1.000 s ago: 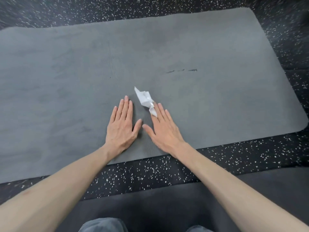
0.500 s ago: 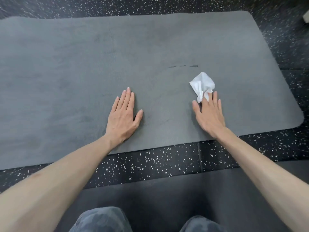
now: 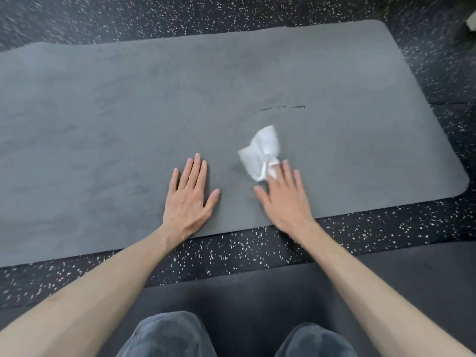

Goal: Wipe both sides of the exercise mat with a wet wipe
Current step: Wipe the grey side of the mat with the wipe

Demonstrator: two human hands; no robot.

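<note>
White and crumpled, the wet wipe (image 3: 260,153) lies pinned under the straight fingertips of the right hand (image 3: 283,199), which presses rather than clasps it. Half a second ago that hand was further right; it has swept back toward the left hand (image 3: 189,194), flat and released, bracing the exercise mat (image 3: 103,124). By my reading, the top side is mid-wipe and the underside untouched. Beyond the wipe are short dark scuffs (image 3: 283,107), then black speckled rubber floor (image 3: 231,11).

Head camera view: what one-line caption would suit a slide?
Right hand presses crumpled white wet wipe onto grey exercise mat; left hand rests flat.
</note>
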